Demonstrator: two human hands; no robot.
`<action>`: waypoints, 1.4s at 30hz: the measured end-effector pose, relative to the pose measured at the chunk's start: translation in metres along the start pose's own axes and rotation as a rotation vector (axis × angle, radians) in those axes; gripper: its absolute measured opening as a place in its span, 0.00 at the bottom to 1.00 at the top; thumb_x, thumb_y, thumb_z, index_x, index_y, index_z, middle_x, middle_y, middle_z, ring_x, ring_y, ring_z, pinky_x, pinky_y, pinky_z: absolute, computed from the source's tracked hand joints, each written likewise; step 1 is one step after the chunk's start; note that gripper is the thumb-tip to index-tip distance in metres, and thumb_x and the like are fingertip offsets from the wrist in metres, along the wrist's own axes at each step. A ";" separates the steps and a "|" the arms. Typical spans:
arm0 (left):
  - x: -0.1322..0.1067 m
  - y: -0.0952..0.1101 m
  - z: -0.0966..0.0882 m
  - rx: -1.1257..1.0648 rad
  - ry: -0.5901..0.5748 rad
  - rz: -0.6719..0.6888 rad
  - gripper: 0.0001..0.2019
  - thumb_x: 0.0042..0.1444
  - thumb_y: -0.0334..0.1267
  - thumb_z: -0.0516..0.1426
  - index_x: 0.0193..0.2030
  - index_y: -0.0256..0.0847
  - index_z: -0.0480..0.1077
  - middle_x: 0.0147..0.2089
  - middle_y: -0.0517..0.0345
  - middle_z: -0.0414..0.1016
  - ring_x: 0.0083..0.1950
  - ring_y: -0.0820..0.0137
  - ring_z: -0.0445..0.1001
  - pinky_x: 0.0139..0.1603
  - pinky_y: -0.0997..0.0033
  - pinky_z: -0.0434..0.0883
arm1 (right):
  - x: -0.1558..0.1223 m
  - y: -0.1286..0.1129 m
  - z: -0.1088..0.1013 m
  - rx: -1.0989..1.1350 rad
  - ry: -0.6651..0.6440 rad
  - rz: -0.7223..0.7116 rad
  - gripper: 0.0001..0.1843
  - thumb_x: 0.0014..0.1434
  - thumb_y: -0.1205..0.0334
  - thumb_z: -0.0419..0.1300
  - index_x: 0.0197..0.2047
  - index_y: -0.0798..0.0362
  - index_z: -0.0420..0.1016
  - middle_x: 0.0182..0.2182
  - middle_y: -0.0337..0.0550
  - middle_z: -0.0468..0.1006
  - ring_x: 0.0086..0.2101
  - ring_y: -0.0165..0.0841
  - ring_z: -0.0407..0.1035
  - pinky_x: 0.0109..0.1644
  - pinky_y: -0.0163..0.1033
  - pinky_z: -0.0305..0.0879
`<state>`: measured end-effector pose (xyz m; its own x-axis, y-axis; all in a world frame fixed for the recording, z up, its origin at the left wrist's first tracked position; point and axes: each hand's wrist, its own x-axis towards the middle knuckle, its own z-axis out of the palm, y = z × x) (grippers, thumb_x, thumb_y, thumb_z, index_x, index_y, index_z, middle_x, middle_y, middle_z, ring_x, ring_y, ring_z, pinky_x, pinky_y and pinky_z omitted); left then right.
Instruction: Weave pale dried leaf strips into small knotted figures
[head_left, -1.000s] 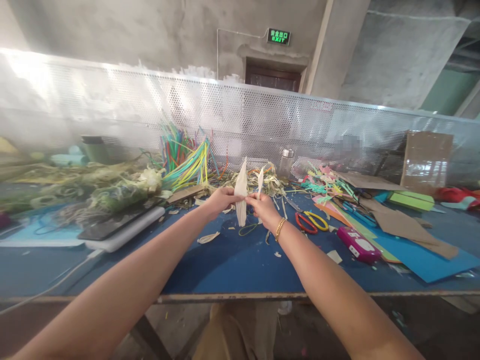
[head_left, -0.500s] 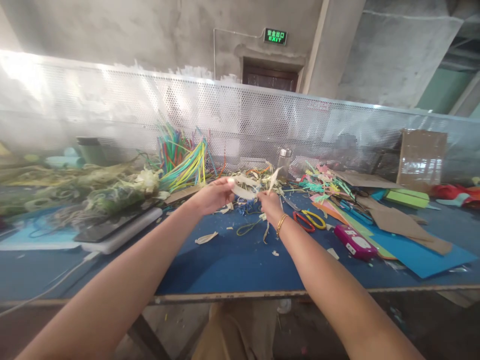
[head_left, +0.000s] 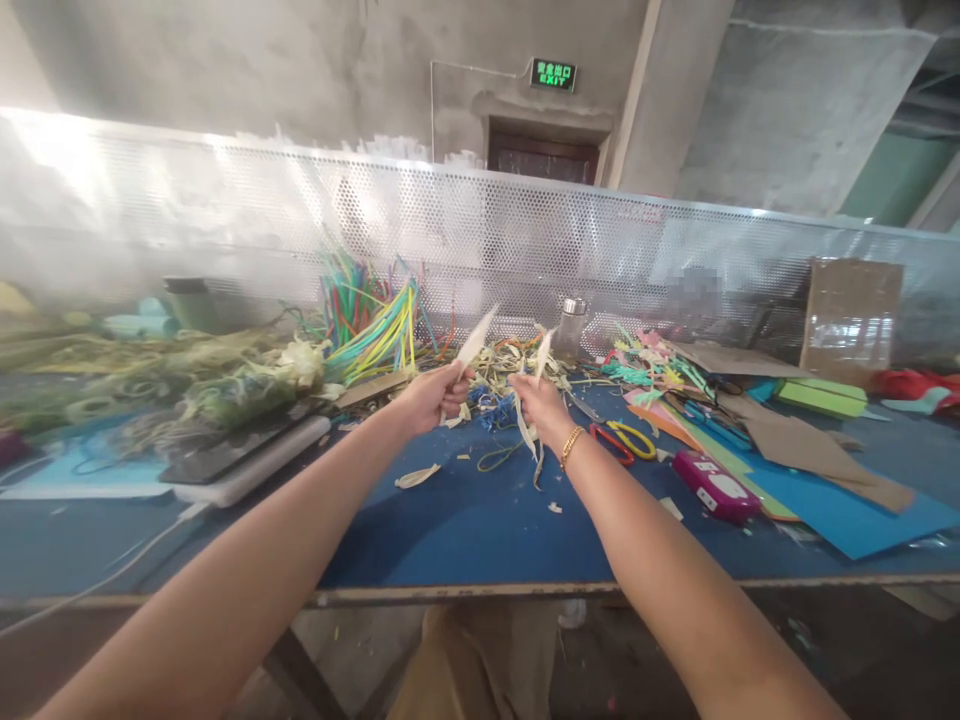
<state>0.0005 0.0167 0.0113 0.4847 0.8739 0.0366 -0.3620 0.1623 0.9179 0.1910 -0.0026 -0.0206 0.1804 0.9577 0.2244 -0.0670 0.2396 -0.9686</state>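
My left hand [head_left: 441,395] is closed in a pinch on a pale, pointed strip of dried husk [head_left: 478,337], which sticks up to the right. Between the thumb and fingers of my right hand [head_left: 541,403] is another pale husk strip [head_left: 544,352]; its tip points up, and thin pieces dangle below the fingers. The two hands are apart above the blue tabletop [head_left: 420,540]. Behind them lies a heap of similar pale husk scraps [head_left: 499,362] with tangled blue string [head_left: 495,408]. One loose husk piece [head_left: 418,477] rests on the table in front of my left hand.
Right of my wrist are yellow-and-red-handled scissors [head_left: 630,440], a magenta box [head_left: 716,485] and blue sheets with cardboard [head_left: 855,520]. A glass bottle [head_left: 572,325] and colourful stems [head_left: 375,315] stand behind. At left are green bundles [head_left: 232,385] and a white cabled device [head_left: 255,470].
My hands have drawn slightly apart. The strip in my left hand, which lay across toward my right hand, now points upward. The right-hand strip stands more upright.
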 end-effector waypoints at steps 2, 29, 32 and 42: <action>-0.004 -0.011 0.014 0.124 -0.065 -0.034 0.12 0.62 0.42 0.52 0.32 0.36 0.65 0.20 0.68 0.49 0.16 0.83 0.47 0.14 0.86 0.45 | -0.006 -0.003 0.007 0.077 -0.170 -0.003 0.20 0.47 0.45 0.66 0.34 0.53 0.72 0.15 0.26 0.55 0.15 0.19 0.43 0.16 0.29 0.38; -0.003 -0.027 0.014 0.303 0.078 -0.108 0.05 0.58 0.37 0.55 0.37 0.37 0.69 0.32 0.54 0.75 0.29 0.75 0.74 0.26 0.80 0.70 | 0.003 -0.021 0.001 0.568 -0.053 0.223 0.12 0.62 0.62 0.51 0.30 0.54 0.70 0.23 0.38 0.72 0.26 0.27 0.66 0.31 0.34 0.66; -0.001 -0.028 0.011 0.298 0.042 -0.128 0.07 0.57 0.37 0.57 0.40 0.35 0.71 0.45 0.44 0.78 0.38 0.69 0.79 0.29 0.79 0.73 | -0.001 -0.013 0.006 0.326 -0.051 0.110 0.14 0.62 0.53 0.53 0.32 0.52 0.73 0.29 0.39 0.75 0.29 0.28 0.66 0.30 0.33 0.61; -0.005 -0.018 0.015 0.211 0.003 -0.316 0.02 0.55 0.30 0.57 0.35 0.33 0.70 0.38 0.41 0.80 0.27 0.72 0.77 0.13 0.86 0.61 | -0.006 -0.012 0.005 -0.431 -0.101 -0.534 0.24 0.65 0.46 0.46 0.29 0.49 0.74 0.31 0.41 0.73 0.33 0.33 0.63 0.42 0.38 0.58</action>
<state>0.0168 0.0029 0.0008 0.5437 0.7972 -0.2623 -0.0226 0.3263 0.9450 0.1858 -0.0103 -0.0099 -0.0137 0.7412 0.6712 0.4052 0.6178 -0.6739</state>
